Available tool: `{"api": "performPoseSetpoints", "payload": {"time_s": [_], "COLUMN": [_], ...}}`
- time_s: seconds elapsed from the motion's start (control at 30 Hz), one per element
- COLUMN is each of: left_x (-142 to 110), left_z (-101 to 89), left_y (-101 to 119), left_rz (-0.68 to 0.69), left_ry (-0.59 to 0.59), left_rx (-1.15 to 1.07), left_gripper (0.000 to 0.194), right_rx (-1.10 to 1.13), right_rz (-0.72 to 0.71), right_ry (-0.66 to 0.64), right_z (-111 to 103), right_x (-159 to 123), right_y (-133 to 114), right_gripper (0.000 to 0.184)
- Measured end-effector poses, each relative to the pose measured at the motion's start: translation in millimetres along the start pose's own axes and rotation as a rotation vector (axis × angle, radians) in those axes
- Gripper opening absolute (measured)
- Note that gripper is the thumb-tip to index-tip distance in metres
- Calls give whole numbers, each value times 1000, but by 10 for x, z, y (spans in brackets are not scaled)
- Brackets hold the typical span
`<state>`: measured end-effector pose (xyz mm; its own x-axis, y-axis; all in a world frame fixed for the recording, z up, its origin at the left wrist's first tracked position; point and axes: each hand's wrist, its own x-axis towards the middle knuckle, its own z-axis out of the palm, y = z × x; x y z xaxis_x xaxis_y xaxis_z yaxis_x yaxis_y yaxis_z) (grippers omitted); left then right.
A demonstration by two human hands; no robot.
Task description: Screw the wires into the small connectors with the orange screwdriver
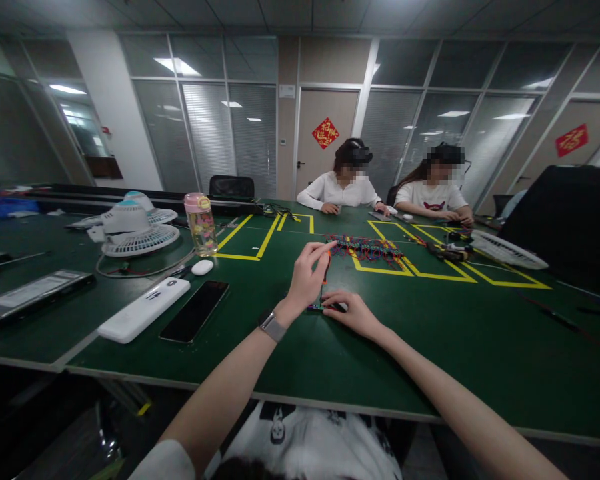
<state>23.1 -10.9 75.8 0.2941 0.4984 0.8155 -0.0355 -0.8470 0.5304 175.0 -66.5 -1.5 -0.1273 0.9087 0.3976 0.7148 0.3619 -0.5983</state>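
Note:
My left hand (307,270), with a grey watch band at its wrist, is closed around the orange and black handle of a screwdriver (328,264). The screwdriver stands nearly upright, its thin shaft pointing down at a small circuit board (314,308) on the green table. Low beside the board, my right hand (353,315) has its fingertips closed on the board's right edge; a dark piece shows under the fingers. Just beyond both hands lies a tangled heap of red, blue and black wires with small parts (365,249).
To the left are a black phone (195,311), a white power bank (145,310), a white earbud case (203,267), a pink-lidded bottle (201,227) and white fan parts (140,230). Yellow tape (235,257) marks the table (280,353). Across it sit two people (337,190).

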Motion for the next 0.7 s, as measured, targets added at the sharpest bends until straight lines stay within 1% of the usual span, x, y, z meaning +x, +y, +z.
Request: {"api": "performPoseSetpoints", "payload": {"time_s": [0.03, 0.1, 0.17, 0.23, 0.3, 0.37, 0.43, 0.6, 0.7], "left_x": [2, 3, 1, -1, 0, 3, 5, 3, 3], "left_z": [0, -1, -4, -9, -12, -10, -6, 1, 3], "left_y": [-3, -4, 5, 13, 13, 4, -6, -7, -9], "left_rz": [3, 7, 1, -10, -19, -18, -11, -25, -27], "left_ry": [-8, 9, 45, 67, 47, 0, -25, 50, 39], "left_rx": [-26, -34, 18, 74, 73, 23, -10, 106, 91], "left_gripper": [30, 27, 20, 18, 22, 28, 30, 20, 24], "right_rx": [0, 0, 2, 2, -1, -3, -6, -10, -9], "right_rz": [-2, -5, -8, -11, -13, -14, -16, -16, -25], "right_ry": [-1, 1, 0, -5, -7, -2, 4, -2, 0], "right_z": [0, -1, -1, -2, -3, -5, -6, -2, 2], "right_x": [0, -1, 0, 0, 0, -1, -2, -1, 1], "right_y": [2, 7, 14, 21, 24, 22, 15, 14, 31], "right_gripper": [13, 13, 13, 13, 14, 14, 14, 12, 13]}}
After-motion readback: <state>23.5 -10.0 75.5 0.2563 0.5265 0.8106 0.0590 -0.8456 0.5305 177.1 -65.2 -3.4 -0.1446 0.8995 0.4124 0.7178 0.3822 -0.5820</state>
